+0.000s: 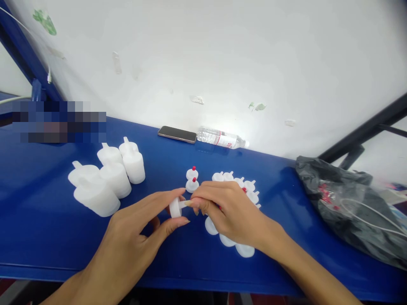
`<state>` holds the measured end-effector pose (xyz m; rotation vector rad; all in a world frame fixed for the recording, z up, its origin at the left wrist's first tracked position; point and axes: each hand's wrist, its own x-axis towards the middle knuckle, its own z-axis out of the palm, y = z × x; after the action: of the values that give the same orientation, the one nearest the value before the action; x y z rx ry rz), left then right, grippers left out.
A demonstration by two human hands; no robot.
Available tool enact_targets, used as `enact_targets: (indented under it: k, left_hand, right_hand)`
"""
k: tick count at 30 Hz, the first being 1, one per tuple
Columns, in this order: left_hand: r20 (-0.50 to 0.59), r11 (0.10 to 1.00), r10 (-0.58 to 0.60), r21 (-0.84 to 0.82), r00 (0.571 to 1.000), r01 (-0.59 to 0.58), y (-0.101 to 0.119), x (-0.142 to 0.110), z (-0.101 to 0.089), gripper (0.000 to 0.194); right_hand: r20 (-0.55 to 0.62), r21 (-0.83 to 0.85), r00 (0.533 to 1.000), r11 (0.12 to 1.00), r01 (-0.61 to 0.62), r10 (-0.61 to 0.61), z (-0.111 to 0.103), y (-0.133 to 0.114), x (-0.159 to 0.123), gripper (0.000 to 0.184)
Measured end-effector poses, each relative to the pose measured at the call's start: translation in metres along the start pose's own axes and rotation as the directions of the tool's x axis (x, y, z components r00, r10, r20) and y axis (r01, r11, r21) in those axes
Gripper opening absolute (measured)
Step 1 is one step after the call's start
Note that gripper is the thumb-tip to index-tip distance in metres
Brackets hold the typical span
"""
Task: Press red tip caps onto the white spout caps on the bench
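My left hand (140, 233) grips a white plastic nozzle cap (175, 207) by its round base, between thumb and fingers. The cap lies on its side above the table, its thin spout pointing right. The fingertips of my right hand (225, 207) are pinched round the end of that spout; whatever else they hold is hidden. Just beyond my hands stand two white nozzle caps with red tips (192, 185). Several more white nozzle caps (245, 250) lie under and around my right hand, partly covered by it, with bits of red among them.
Stacks of white nozzle caps (111, 180) stand on the blue table (152, 271) at left. A phone (177, 134) and a clear plastic bottle (222, 139) lie along the white wall. At right sits a dark plastic bag (343, 224) with small red pieces (327, 193) inside.
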<state>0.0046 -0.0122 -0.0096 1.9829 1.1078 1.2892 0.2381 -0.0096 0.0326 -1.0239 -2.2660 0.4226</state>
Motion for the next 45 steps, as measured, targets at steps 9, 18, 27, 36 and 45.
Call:
enact_targets:
  k: [9,18,27,36,45]
  left_hand:
    - [-0.011,0.987,0.128,0.095,0.992,-0.127,-0.001,-0.007,-0.001,0.033]
    - [-0.027,0.958,0.24,0.17,0.97,-0.232,-0.002,-0.008,0.0,0.028]
    - [0.062,0.965,0.131,0.22,0.99,-0.141,-0.007,-0.008,0.002,0.05]
    - [0.077,0.988,0.022,0.149,0.997,-0.033,-0.002,-0.01,0.002,0.039]
    - [0.11,0.986,0.12,0.104,0.987,-0.131,0.002,-0.003,0.001,0.023]
  right_hand:
    - [-0.004,-0.039,1.0,0.999,0.013,-0.014,0.003,-0.008,-0.004,0.036]
    - [-0.001,0.03,1.0,1.0,0.001,-0.001,0.004,-0.014,-0.004,0.036]
    - [0.077,-0.055,0.971,0.974,-0.222,0.225,-0.012,-0.017,0.002,0.053]
    - [0.028,-0.172,0.931,0.919,-0.354,0.363,-0.016,0.0,0.009,0.062]
    - [0.139,-0.307,0.876,0.861,-0.404,0.461,-0.038,0.006,0.001,0.028]
